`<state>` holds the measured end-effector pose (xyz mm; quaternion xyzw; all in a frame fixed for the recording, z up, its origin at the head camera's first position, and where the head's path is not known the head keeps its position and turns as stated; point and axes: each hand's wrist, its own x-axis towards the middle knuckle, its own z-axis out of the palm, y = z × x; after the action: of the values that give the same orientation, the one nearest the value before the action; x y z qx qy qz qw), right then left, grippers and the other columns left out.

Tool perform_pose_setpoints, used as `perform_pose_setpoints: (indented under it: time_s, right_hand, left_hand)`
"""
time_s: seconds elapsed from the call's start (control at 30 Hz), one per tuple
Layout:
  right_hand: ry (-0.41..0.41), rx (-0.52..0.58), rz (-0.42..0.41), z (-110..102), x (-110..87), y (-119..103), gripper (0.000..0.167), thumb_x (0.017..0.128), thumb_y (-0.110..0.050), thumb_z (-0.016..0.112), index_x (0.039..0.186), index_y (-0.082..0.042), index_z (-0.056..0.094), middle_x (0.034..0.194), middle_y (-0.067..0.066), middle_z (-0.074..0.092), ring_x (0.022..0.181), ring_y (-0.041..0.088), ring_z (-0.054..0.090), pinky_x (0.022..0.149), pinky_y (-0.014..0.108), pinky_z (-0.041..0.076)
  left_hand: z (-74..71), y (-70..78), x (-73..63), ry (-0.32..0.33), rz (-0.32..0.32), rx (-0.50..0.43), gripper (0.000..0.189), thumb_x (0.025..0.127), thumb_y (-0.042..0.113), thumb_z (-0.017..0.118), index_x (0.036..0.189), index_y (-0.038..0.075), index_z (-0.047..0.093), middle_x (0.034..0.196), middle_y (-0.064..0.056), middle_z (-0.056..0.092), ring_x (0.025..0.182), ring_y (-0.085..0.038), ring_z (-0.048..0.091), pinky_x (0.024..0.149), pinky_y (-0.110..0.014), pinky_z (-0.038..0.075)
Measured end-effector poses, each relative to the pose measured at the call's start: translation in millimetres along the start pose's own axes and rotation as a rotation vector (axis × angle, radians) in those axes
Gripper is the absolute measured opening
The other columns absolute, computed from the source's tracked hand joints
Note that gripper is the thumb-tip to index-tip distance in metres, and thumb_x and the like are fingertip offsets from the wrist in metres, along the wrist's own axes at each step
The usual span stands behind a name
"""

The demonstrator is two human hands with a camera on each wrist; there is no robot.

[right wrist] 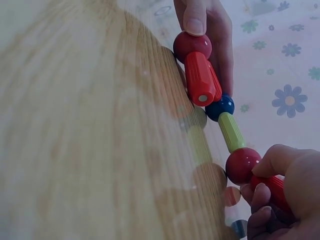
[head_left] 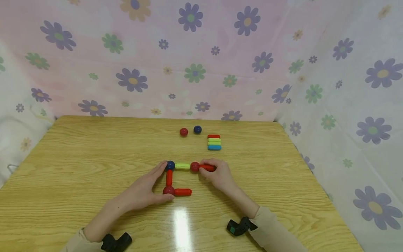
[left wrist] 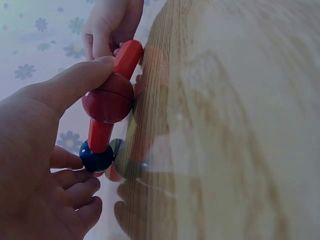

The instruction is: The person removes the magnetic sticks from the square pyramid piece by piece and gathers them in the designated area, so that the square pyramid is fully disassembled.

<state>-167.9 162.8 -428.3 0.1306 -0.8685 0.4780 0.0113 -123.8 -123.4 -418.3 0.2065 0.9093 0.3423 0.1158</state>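
Head view: part-built frame (head_left: 169,178), roughly midway between left and right edges of the table (head_left: 47,168); three balls, four rods in it. Left hand (head_left: 138,194) spread, thumb at the near red ball (head_left: 169,190), fingers at the corner blue ball (head_left: 170,164). Right hand (head_left: 221,176) pinches the end red rod (head_left: 206,168) beside the outer red ball (head_left: 195,167). Toward the far edge, unused: loose red ball (head_left: 184,132), loose blue ball (head_left: 197,130), four loose rods (head_left: 214,143). Tally: five balls (three red, two blue); eight rods (four red, three yellow-green, one blue). I judge about half the pieces placed. Left wrist view: side red rod (left wrist: 100,135) links near red and blue balls. Right wrist view: near red rod (right wrist: 199,80) has a bare outer end; end red rod meets its ball, firmness of join unclear.
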Motion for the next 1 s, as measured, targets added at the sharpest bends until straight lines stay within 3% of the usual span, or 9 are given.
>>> perform_pose_setpoints:
  time_s: [0.2, 0.5, 0.8, 1.0]
  right_hand:
    - [0.007, 0.003, 0.014, 0, -0.7, 0, 0.012, 0.087, -0.008, 0.075, 0.098, -0.014, 0.076, 0.087, 0.002, 0.068, 0.072, 0.014, 0.057, 0.06, 0.022, 0.047]
    - [0.053, 0.017, 0.092, -5, 3.2, 4, 0.016, 0.088, -0.011, 0.075, 0.104, -0.012, 0.078, 0.104, 0.006, 0.072, 0.085, 0.016, 0.06, 0.068, 0.024, 0.051]
    - [0.077, 0.044, 0.131, -14, 7.5, 4, 0.025, 0.088, -0.016, 0.078, 0.112, -0.01, 0.075, 0.104, 0.007, 0.073, 0.089, 0.017, 0.062, 0.074, 0.027, 0.051]
    - [0.092, 0.06, 0.16, -19, 11.6, 6, 0.023, 0.088, -0.02, 0.078, 0.109, -0.013, 0.073, 0.103, 0.003, 0.072, 0.091, 0.017, 0.063, 0.078, 0.027, 0.052]
  left_hand:
    - [-0.3, 0.4, -0.2, 0.001, 0.004, 0.003, 0.111, 0.081, 0.065, 0.072, 0.161, 0.01, 0.017, 0.166, -0.01, 0.019, 0.149, -0.037, 0.028, 0.115, -0.058, 0.033]
    - [-0.8, 1.6, -0.5, 0.005, 0.002, 0.006, 0.112, 0.081, 0.065, 0.072, 0.161, 0.01, 0.018, 0.166, -0.011, 0.019, 0.149, -0.037, 0.028, 0.115, -0.059, 0.033]
    - [-0.8, 0.8, -1.1, 0.003, -0.001, 0.009, 0.112, 0.081, 0.067, 0.071, 0.161, 0.011, 0.017, 0.166, -0.011, 0.019, 0.149, -0.038, 0.028, 0.115, -0.059, 0.033]
    - [-1.1, 0.8, -1.8, 0.0, -0.003, 0.006, 0.112, 0.081, 0.067, 0.071, 0.161, 0.01, 0.017, 0.166, -0.011, 0.019, 0.149, -0.038, 0.027, 0.115, -0.06, 0.032]
